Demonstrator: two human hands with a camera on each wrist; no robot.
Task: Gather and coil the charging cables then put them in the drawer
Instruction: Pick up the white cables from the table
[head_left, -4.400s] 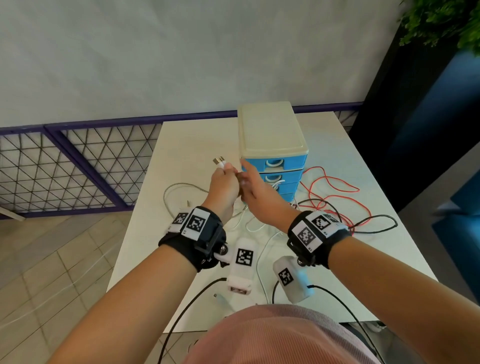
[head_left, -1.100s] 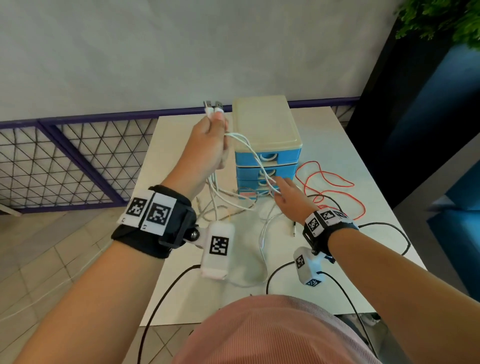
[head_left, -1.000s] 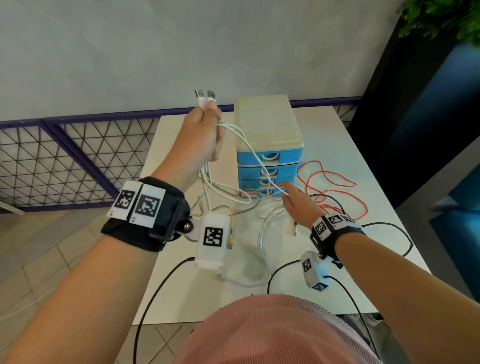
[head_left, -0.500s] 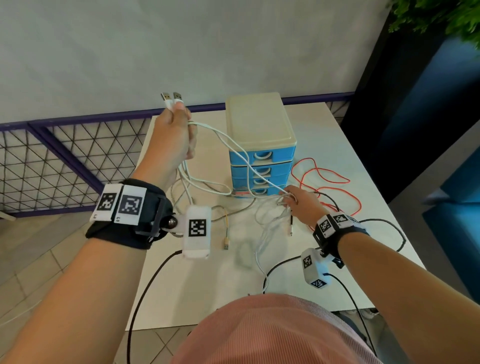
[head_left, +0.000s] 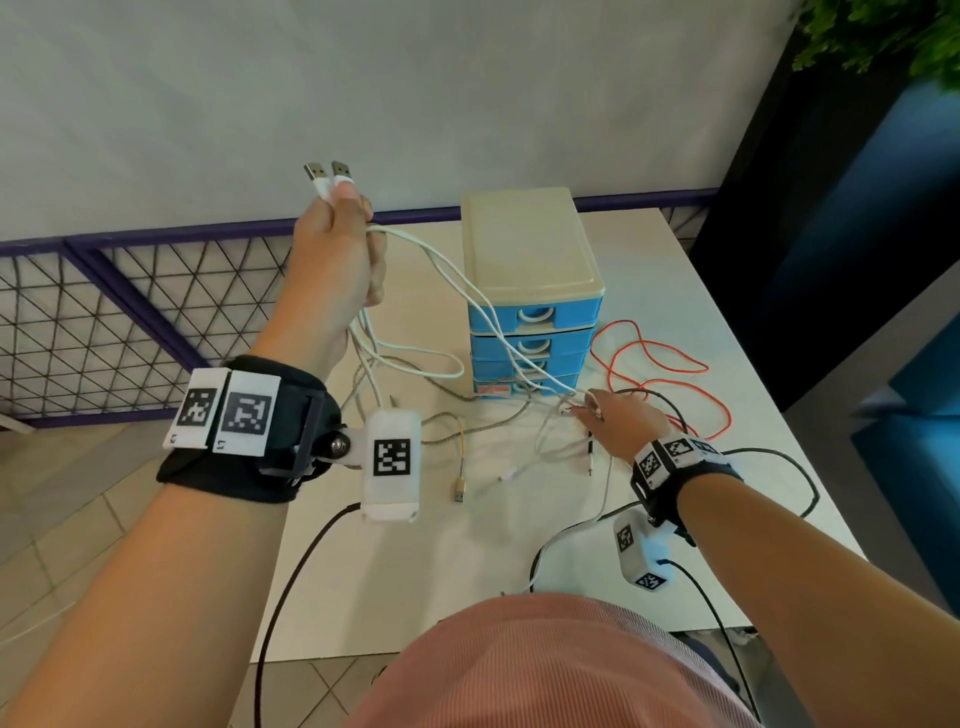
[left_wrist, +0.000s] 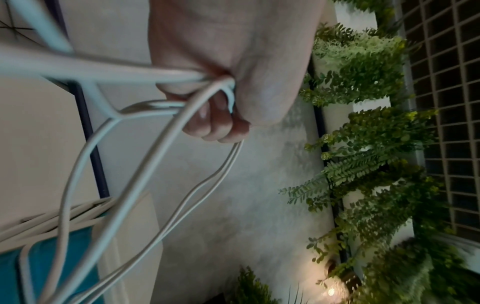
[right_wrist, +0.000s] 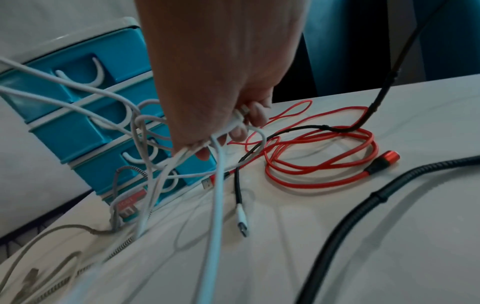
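White cables (head_left: 483, 312) strung from raised left hand down to right hand low over the table, passing in front of the drawer unit, slack loops drooping beneath.

Table (head_left: 675, 291), white, carrying everything. Drawer unit (head_left: 530, 291) upright near the far edge, cream top, four blue drawers, all closed. Red cable (head_left: 649, 364) sprawled in loose loops just right of the unit, apart from both hands. Black cable (right_wrist: 298, 129) lying across the red loops, its white-tipped end on the table below the right hand. Braided cable (head_left: 467, 421) snaking flat in front of the unit, gold plug nearest the body.

Left hand (head_left: 337, 270) held high, left of the unit, fingers curled tight round the white cables, two metal plugs (head_left: 327, 174) poking above the fist. Right hand (head_left: 618, 423) down by the bottom drawer, fingertips (right_wrist: 257, 115) pinching the far ends of the same white cables.
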